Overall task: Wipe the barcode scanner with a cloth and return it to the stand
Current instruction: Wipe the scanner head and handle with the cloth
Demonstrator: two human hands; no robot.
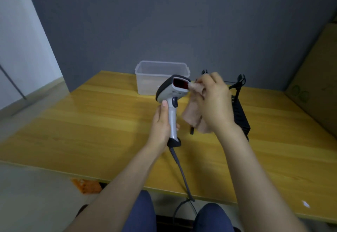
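Observation:
My left hand [161, 126] grips the handle of a white and dark grey barcode scanner [171, 90], held upright above the yellow wooden table [91, 122]. Its red scan window faces right. My right hand [213, 102] holds a beige cloth [193, 115] and presses a fold of it against the right edge of the scan window. The rest of the cloth hangs below my palm. The black stand [238, 104] sits on the table behind my right hand, partly hidden by it. The scanner's grey cable [180, 169] runs down over the table's front edge.
A clear plastic tub [145, 78] stands at the back of the table, just behind the scanner's head. A cardboard box [319, 78] leans at the right edge. A grey wall closes the back. An orange patch [87, 186] lies on the floor at left.

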